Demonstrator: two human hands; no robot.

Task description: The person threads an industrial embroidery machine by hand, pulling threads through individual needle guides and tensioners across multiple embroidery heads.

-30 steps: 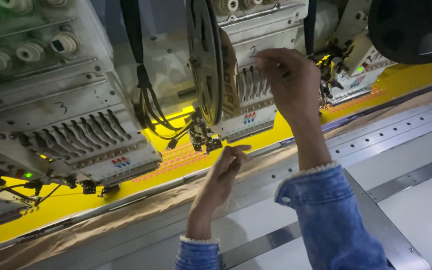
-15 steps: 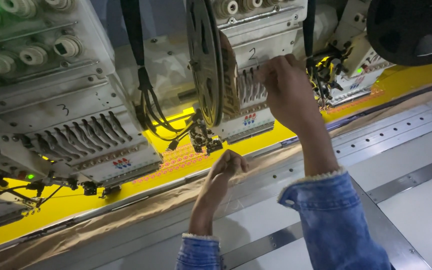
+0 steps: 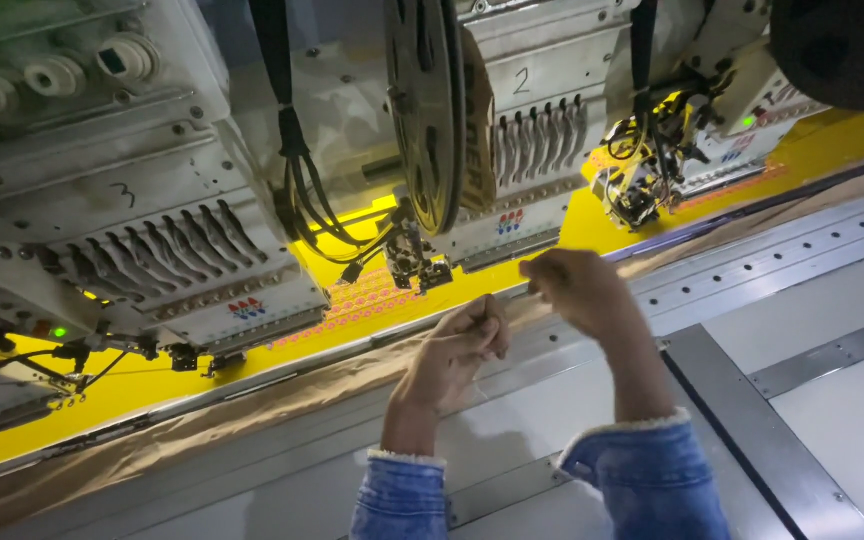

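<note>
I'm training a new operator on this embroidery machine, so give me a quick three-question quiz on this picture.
1. True or false: the right hand is touching the machine head.
2. What colour is the fabric under the heads?
3. Which hand is closer to the round black reel? A left, B right.

Key: 1 false, both hands are held in front of the machine; 2 yellow; 3 A, the left hand.

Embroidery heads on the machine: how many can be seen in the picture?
3. One embroidery head is at the left, one is in the middle above the person's hands, and one is at the upper right, partly cut off. More may be outside the view.
</note>
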